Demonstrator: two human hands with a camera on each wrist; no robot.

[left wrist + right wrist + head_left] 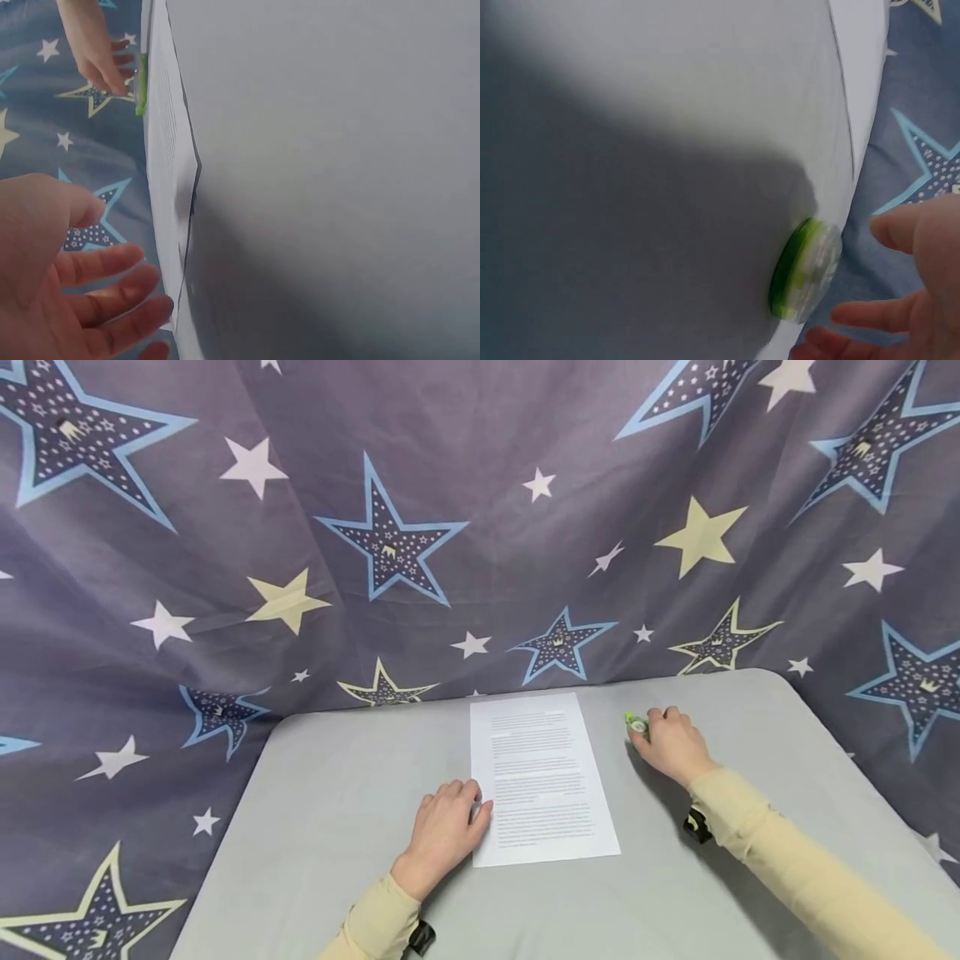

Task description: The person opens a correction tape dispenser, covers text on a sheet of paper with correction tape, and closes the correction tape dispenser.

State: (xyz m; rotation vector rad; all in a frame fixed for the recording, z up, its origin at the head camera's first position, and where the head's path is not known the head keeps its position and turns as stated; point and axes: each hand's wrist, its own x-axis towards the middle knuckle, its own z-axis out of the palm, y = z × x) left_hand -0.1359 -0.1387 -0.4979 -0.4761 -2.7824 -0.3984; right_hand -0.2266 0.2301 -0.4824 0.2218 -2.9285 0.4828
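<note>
A printed sheet of paper [536, 777] lies flat on the grey table. At its left edge is my left hand [447, 831], thumb over the margin and fingers relaxed. In the left wrist view, the fingertips of the left hand [105, 285] are right at the edge of the sheet [171, 150]. My right hand [675, 745] reaches over a small correction tape [637, 725] to the right of the sheet. This correction tape [806, 270] has a green side and a clear cover. Parted thumb and fingers of the right hand [907, 292] show beside it.
The grey table [360, 777] has a rounded far edge. A dark curtain [465, 468] with stars hangs close behind it. Black straps [697, 825] show under the wrists, over beige sleeves.
</note>
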